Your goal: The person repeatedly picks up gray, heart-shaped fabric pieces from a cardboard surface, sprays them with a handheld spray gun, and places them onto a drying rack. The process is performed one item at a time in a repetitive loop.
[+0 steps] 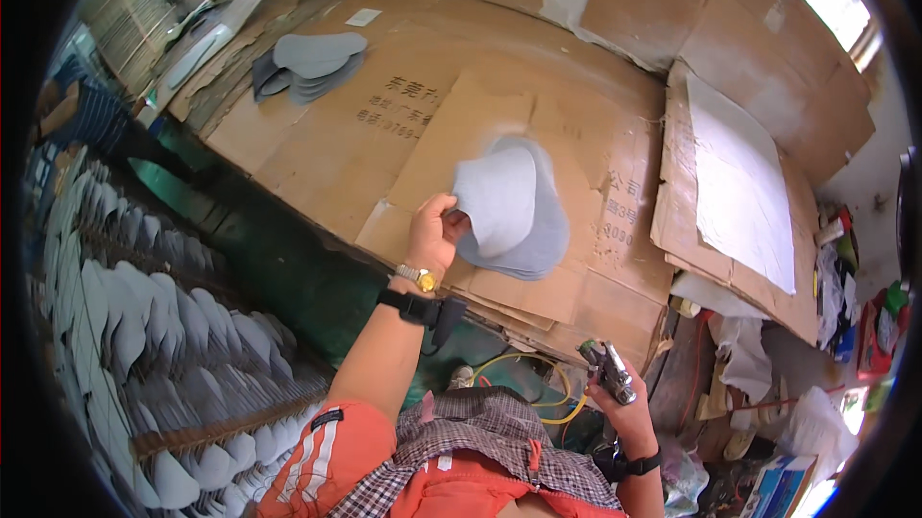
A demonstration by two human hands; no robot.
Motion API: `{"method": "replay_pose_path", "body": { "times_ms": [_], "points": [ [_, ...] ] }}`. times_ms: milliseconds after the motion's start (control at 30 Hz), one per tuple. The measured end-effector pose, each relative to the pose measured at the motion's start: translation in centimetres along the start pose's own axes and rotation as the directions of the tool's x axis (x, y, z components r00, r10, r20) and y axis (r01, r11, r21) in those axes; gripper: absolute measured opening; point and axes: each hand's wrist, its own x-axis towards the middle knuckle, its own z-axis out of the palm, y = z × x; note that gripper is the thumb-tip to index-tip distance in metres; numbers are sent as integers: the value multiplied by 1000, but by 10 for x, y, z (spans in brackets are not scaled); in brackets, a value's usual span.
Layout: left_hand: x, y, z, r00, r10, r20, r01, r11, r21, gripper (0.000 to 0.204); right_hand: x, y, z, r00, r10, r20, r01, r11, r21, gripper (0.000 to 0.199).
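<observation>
My left hand (434, 228) pinches the edge of a pale grey shoe-shaped fabric piece (497, 196) and holds it just above a stack of similar grey pieces (540, 230) lying on cardboard sheets (461, 124). My right hand (626, 401) grips a small metal spray gun (607, 366) low by my body, away from the stack. A yellow hose (538, 384) runs beneath it. Both wrists wear bands.
Another pile of grey pieces (312, 62) lies at the far left of the cardboard-covered table. A white sheet (735, 182) lies to the right. Racks holding several grey pieces (144, 326) fill the left side. Clutter and bags (845, 316) crowd the right.
</observation>
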Motion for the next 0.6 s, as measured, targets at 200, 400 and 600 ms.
{"method": "replay_pose_path", "body": {
  "times_ms": [200,400,600],
  "points": [
    [-119,108,19,983,127,132,-91,964,-251,14,17,-12,37,985,-55,165,65,996,-57,47],
    [-235,234,-2,866,487,116,-473,872,-127,18,6,-38,95,913,-107,394,115,993,5,41],
    [-418,375,31,530,824,198,-841,541,-1,21,-4,-42,145,821,-151,551,158,987,35,38]
  ]
}}
